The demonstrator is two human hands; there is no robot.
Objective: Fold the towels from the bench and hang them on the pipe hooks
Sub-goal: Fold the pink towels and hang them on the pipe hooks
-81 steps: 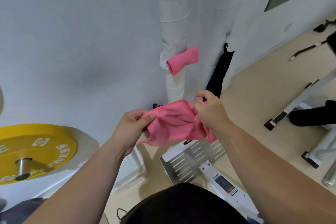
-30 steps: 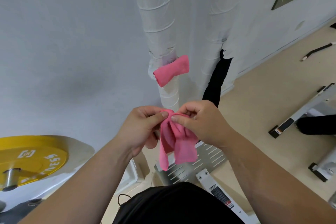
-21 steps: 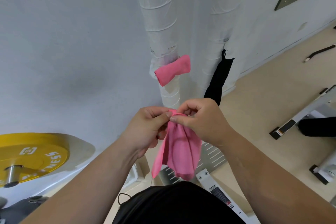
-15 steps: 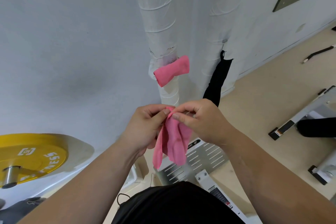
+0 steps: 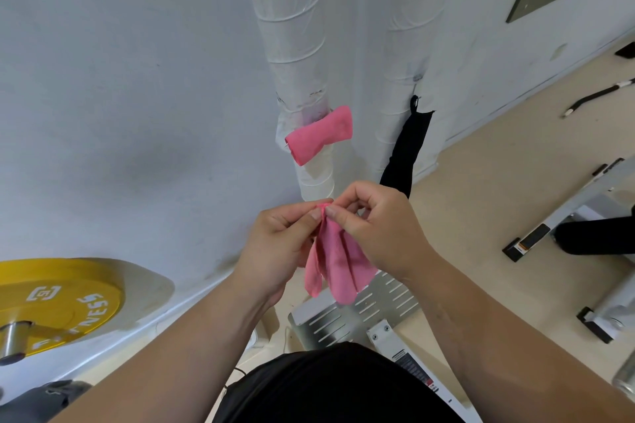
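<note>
A small pink towel [image 5: 338,261] hangs folded in front of me, below the wrapped pipes. My left hand [image 5: 278,244] and my right hand [image 5: 374,230] both pinch its top edge, thumbs and forefingers close together. A second pink towel [image 5: 319,136], folded, hangs on the left white pipe [image 5: 295,45]. A black towel [image 5: 407,151] hangs by a loop from the right white pipe [image 5: 402,55]. The hooks themselves are hidden by the cloth.
A yellow weight plate [image 5: 51,302] on a bar sits at the lower left by the wall. A perforated metal footplate [image 5: 360,312] lies under my hands. White bench frames [image 5: 584,209] and a black cloth [image 5: 598,237] stand on the beige floor at right.
The pink towel was spread wide between my hands 2.7 s ago; my hands have come together and it now hangs folded in half from their pinch. Over the last second little has moved.
</note>
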